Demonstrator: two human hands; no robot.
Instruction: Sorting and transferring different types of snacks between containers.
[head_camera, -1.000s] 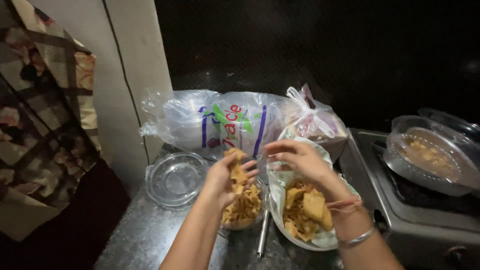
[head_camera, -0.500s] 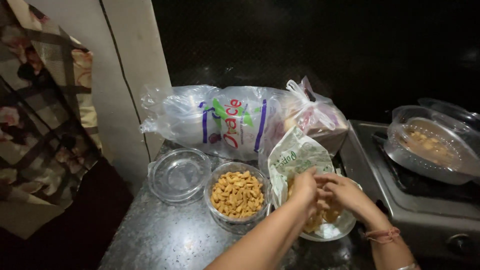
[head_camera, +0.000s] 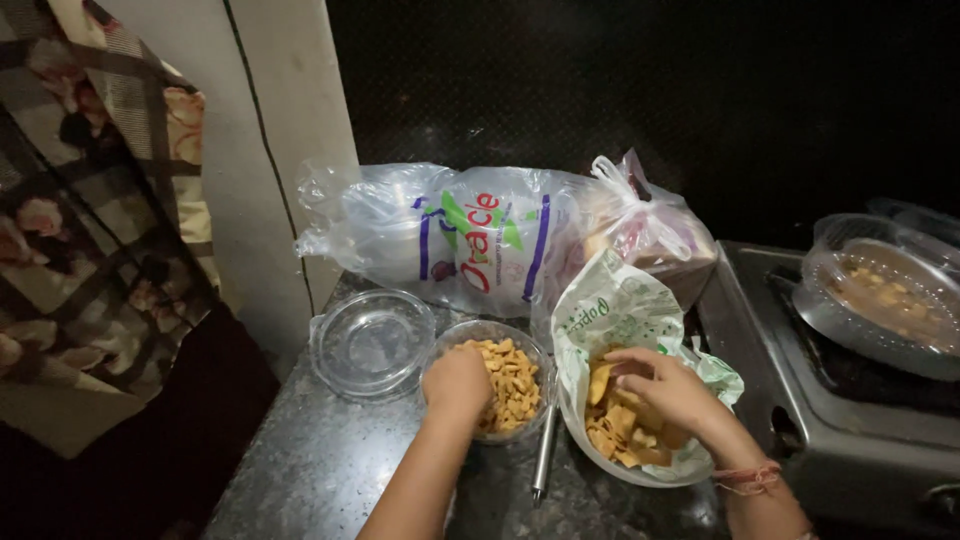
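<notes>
At the lower middle of the frame, the left hand (head_camera: 457, 383) rests closed-fingered on the snack-filled bowl (head_camera: 520, 345), steadying it, while the right hand (head_camera: 668, 388) curls around chips inside the open bag (head_camera: 610, 310) just beside.

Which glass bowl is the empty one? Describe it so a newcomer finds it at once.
Start at the big clear plastic bag lying along the back of the dark counter. Just in front of its left end sit two round glass bowls side by side. The empty bowl is the left one, nearer the pale wall; its neighbour, the snack bowl, is heaped with small golden pieces under the left hand.
</notes>
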